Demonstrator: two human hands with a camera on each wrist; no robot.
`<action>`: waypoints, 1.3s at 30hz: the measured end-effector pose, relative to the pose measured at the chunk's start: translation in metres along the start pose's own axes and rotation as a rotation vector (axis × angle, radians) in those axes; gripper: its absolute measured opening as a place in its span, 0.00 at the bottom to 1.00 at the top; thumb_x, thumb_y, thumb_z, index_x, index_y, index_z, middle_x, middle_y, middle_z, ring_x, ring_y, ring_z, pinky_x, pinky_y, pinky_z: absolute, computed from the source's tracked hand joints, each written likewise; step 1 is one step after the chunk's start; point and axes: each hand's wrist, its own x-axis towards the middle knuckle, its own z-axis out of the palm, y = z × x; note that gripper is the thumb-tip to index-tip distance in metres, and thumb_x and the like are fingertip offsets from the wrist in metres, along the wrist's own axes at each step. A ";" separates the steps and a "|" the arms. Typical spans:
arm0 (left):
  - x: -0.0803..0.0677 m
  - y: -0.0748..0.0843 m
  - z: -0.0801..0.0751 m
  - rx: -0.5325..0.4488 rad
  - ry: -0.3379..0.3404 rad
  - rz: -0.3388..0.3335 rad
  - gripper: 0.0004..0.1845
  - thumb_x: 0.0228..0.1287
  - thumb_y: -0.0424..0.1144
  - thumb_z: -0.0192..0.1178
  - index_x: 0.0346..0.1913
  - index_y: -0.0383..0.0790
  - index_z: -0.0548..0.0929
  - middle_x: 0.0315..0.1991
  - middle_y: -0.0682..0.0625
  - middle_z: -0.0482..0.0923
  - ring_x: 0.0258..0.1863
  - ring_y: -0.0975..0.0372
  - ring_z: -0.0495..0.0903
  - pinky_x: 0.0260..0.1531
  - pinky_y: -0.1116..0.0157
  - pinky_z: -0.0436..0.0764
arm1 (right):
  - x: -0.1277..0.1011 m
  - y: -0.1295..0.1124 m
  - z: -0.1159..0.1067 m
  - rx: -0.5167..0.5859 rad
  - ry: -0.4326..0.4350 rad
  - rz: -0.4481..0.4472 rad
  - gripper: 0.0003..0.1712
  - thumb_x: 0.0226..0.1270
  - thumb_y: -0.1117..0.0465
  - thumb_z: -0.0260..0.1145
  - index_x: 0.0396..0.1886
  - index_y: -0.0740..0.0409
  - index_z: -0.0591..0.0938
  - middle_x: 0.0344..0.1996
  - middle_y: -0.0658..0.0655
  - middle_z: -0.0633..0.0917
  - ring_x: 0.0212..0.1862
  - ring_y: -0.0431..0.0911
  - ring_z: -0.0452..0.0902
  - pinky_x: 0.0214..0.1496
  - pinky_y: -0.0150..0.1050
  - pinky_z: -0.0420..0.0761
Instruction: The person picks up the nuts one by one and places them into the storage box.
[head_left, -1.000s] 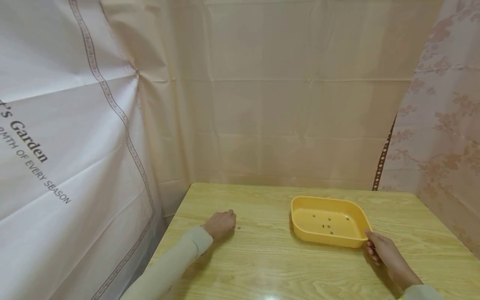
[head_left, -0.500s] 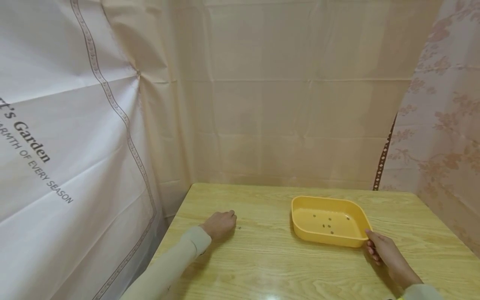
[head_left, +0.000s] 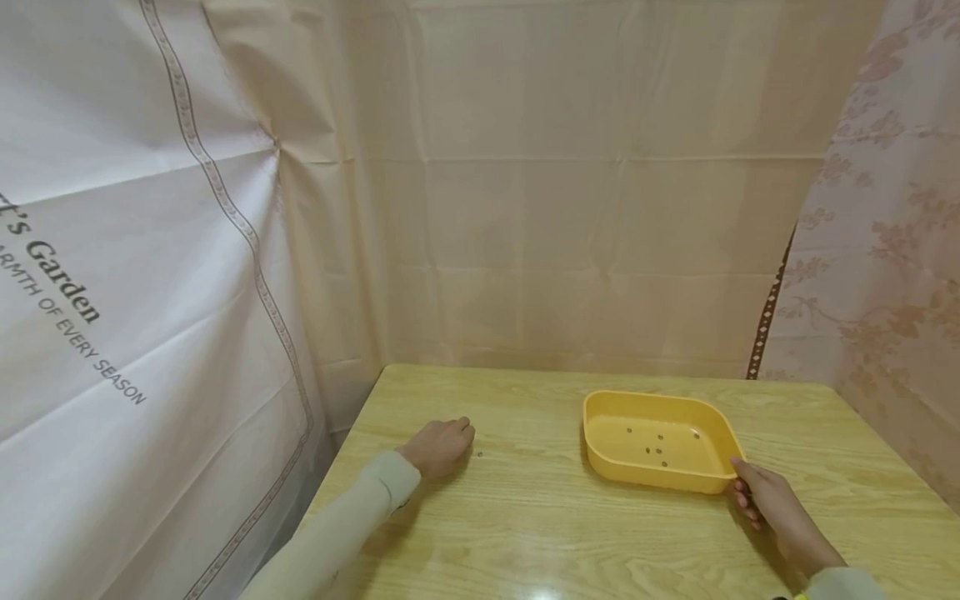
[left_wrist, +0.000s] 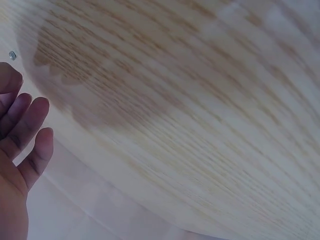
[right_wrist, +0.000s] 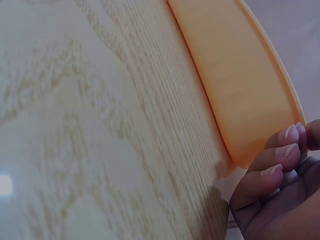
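At the left of the table, my left hand [head_left: 438, 447] hovers low with its fingers loosely bent. In the left wrist view the thumb stands apart from the fingers [left_wrist: 35, 120] and nothing shows between them. A tiny shiny metal piece [left_wrist: 12, 55], like a small nut, lies on the wood just beyond the fingertips. On the right, a shallow yellow tray [head_left: 660, 479] with rounded corners rests on the table. My right hand [head_left: 772, 504] pinches its near right corner, thumb on the rim and fingers below the outside. Several small metal pieces [head_left: 659, 451] lie scattered on the tray floor.
The light wood table [head_left: 525, 525] ends at a back edge close to a hanging beige cloth [head_left: 562, 208]. A white printed cloth [head_left: 187, 333] hangs along the left side, and a floral cloth [head_left: 892, 292] along the right.
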 end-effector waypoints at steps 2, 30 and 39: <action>0.001 -0.001 -0.001 -0.024 -0.005 0.000 0.03 0.74 0.37 0.61 0.40 0.42 0.80 0.32 0.54 0.71 0.25 0.67 0.71 0.19 0.72 0.73 | -0.001 -0.001 0.000 0.000 -0.002 -0.004 0.29 0.84 0.37 0.43 0.28 0.52 0.69 0.20 0.47 0.72 0.20 0.39 0.66 0.24 0.35 0.72; 0.005 0.002 -0.007 -0.108 0.044 0.019 0.04 0.77 0.37 0.60 0.41 0.43 0.78 0.34 0.54 0.75 0.27 0.68 0.74 0.25 0.74 0.75 | 0.001 -0.001 -0.001 0.007 -0.007 0.008 0.29 0.83 0.36 0.43 0.30 0.53 0.70 0.21 0.47 0.72 0.21 0.39 0.66 0.25 0.34 0.72; 0.008 0.000 -0.009 -0.111 0.083 0.060 0.05 0.76 0.39 0.61 0.41 0.43 0.78 0.34 0.54 0.75 0.26 0.68 0.73 0.25 0.75 0.74 | 0.000 -0.001 -0.001 0.002 -0.007 0.011 0.30 0.83 0.36 0.42 0.30 0.53 0.70 0.21 0.47 0.72 0.21 0.39 0.65 0.25 0.34 0.72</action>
